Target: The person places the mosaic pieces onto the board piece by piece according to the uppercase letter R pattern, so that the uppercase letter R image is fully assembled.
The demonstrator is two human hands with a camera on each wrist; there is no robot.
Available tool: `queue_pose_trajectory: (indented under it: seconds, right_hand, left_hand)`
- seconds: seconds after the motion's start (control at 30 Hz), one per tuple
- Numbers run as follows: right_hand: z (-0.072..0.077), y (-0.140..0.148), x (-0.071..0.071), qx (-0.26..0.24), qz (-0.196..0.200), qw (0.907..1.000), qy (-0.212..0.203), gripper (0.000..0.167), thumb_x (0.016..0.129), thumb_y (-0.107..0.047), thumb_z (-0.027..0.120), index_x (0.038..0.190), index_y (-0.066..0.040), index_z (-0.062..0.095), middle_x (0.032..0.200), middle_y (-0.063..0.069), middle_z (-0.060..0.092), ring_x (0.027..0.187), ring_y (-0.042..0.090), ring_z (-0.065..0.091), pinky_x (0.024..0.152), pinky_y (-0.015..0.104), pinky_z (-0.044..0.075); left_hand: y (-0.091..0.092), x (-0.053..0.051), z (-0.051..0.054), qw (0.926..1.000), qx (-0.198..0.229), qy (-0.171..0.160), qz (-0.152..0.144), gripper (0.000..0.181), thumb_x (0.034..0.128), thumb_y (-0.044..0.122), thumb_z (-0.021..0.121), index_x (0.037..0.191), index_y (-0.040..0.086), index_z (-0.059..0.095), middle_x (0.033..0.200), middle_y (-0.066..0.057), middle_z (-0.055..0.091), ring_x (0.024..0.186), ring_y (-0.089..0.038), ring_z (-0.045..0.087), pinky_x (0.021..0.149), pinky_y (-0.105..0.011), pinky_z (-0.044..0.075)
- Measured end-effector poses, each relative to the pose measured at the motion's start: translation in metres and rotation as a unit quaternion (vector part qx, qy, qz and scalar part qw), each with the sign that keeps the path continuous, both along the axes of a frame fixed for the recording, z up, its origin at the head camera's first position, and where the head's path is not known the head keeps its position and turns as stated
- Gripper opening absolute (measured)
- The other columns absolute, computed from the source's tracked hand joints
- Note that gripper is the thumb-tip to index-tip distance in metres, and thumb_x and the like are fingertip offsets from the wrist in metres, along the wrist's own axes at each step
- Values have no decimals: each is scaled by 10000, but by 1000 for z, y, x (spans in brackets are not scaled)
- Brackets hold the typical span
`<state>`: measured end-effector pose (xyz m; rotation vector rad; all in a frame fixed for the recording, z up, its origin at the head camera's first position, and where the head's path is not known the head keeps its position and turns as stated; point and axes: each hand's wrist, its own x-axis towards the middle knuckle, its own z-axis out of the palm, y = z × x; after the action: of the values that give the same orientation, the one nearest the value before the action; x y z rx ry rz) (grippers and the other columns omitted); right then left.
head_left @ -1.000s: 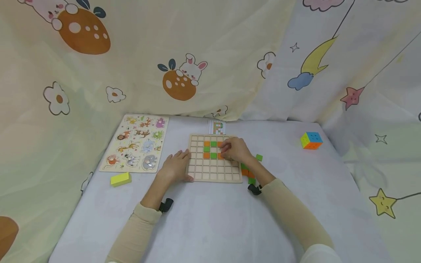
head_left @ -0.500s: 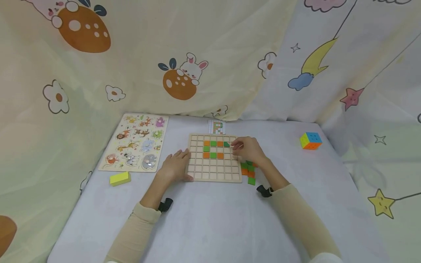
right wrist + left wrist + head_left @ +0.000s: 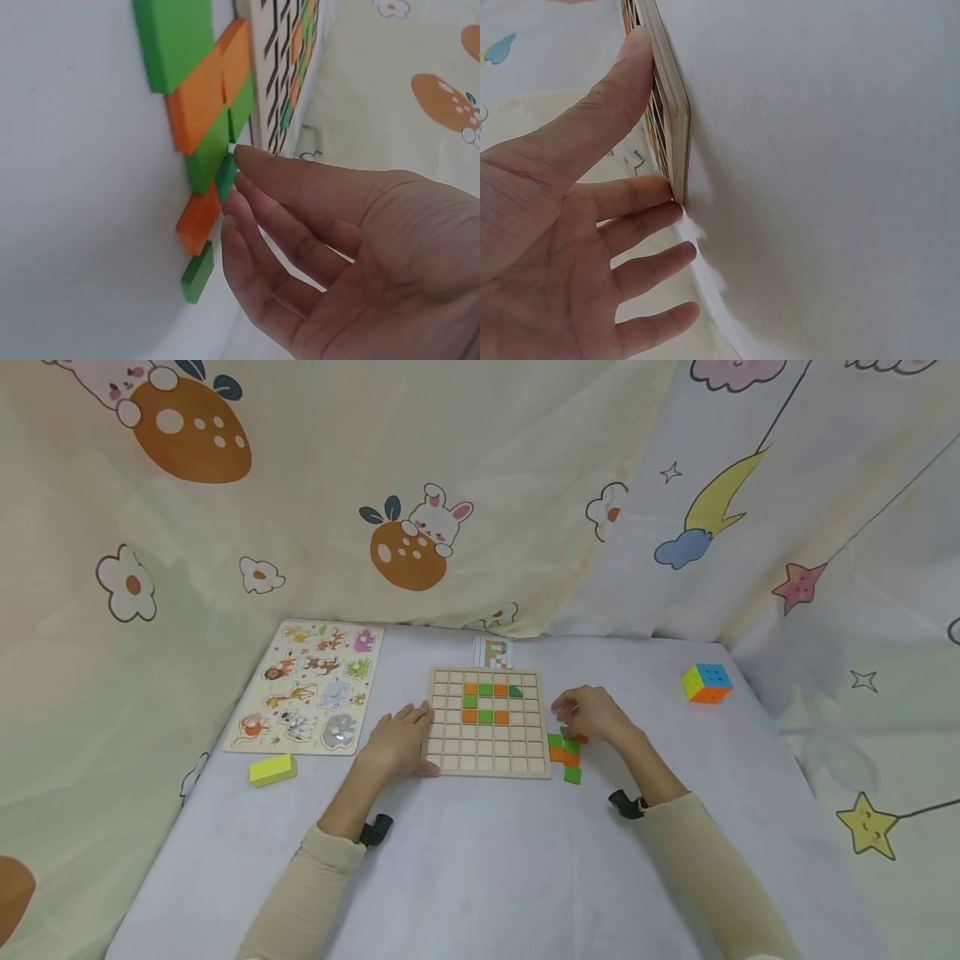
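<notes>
right hand (image 3: 592, 714) now down at the loose tiles (image 3: 572, 760) beside the grid board (image 3: 486, 764); the rounded green piece (image 3: 515, 692) ends the far row of set tiles, so that placing looks finished. half a second ago this hand is nearer that piece, by the board's edge. fingers and thumb bent around a dark green piece (image 3: 224, 180), pinch or not, cannot tell. left hand (image 3: 396, 739) unchanged: fingers extended, touching the board's left side

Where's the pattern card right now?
In the head view, the pattern card lies just beyond the far edge of the grid board, near the patterned curtain.
</notes>
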<state>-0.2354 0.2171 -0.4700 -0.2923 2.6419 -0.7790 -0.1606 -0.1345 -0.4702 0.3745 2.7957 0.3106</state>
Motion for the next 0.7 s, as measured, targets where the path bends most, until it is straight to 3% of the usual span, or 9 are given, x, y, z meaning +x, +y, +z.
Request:
queue_pose_trajectory:
  seconds: [0.3,0.53,0.7]
  right_hand:
    - [2,7,3,3,163,9999,-12,427,815,33,806,1229,-29,725,857,46,740,678,197,655,608,288,537]
    - [-1,15,2,186,375,9990,-156,525,745,105,821,1236,-54,721,964,44,728,839,199,658,721,298,571]
    - [-1,18,1,56,376,9987,-343,530,749,144,765,1234,-64,720,966,60,714,804,209,650,672,308,587]
  left_hand:
    - [-2,0,0,10000,13,-22,-36,1111,765,450,915,1604,-11,351,1696,-177,269,1565,-405,244,1245,-634,234]
    - [-1,-1,0,10000,46,-56,-63,1109,773,449,909,1606,-14,341,1698,-181,261,1564,-406,243,1249,-629,228]
    - [-2,-1,-1,10000,42,-76,-40,1111,774,453,905,1609,-10,337,1701,-175,257,1567,-402,239,1251,-629,223]
